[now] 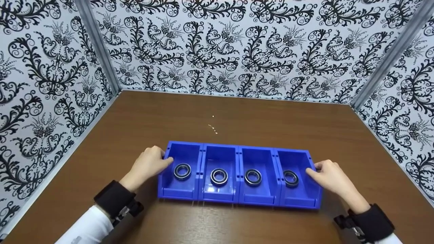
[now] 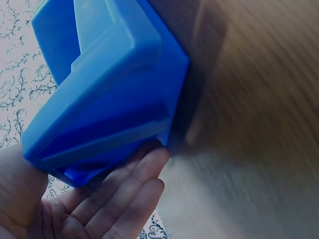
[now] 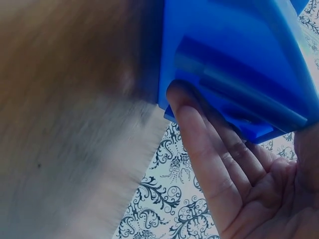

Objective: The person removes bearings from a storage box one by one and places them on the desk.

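Observation:
A row of joined blue storage bins (image 1: 219, 200) spans the space between both hands, just above or on the brown table. Each compartment holds one black-and-silver ball bearing, such as the leftmost bearing (image 1: 182, 171) and the rightmost bearing (image 1: 291, 178). My left hand (image 1: 152, 163) grips the left end, thumb over the side wall's rim and fingers (image 2: 132, 191) against the outer face. At the other end my right hand (image 1: 330, 176) holds the right side wall, its thumb inside the rim and its fingers (image 3: 209, 154) along the ribbed outside.
The brown wooden table (image 1: 142, 115) extends behind and around the bins. Small pale marks (image 1: 213, 128) lie on it beyond them. Patterned black-and-white panels (image 1: 217, 47) with grey metal posts (image 1: 98, 44) enclose the back and sides.

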Action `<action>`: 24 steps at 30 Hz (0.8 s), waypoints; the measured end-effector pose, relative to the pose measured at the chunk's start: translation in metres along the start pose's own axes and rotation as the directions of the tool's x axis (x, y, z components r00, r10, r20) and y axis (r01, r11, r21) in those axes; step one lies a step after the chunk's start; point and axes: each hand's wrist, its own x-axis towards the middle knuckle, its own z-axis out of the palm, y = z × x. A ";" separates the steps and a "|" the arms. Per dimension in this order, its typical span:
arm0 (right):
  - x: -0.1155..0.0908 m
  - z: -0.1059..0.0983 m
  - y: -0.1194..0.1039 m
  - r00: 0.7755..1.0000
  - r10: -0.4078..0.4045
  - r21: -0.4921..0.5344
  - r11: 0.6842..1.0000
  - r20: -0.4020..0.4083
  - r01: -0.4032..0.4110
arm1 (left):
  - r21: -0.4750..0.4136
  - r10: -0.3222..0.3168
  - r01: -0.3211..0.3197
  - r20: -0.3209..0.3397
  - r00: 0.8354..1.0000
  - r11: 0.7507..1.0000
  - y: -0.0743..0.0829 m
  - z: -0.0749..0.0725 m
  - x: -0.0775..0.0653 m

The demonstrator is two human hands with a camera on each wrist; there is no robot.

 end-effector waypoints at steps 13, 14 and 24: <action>0.011 0.000 0.000 1.000 0.010 0.008 1.000 -0.008 -0.010 | -0.011 0.006 -0.006 -0.008 1.000 1.000 -0.001 0.000 0.013; 0.011 0.000 0.000 1.000 0.012 0.012 1.000 -0.007 -0.012 | -0.014 0.004 -0.004 -0.008 1.000 1.000 -0.001 0.000 0.013; 0.019 0.000 0.001 1.000 0.001 0.001 1.000 -0.015 -0.001 | -0.003 0.026 -0.026 -0.032 0.999 1.000 -0.003 0.001 0.021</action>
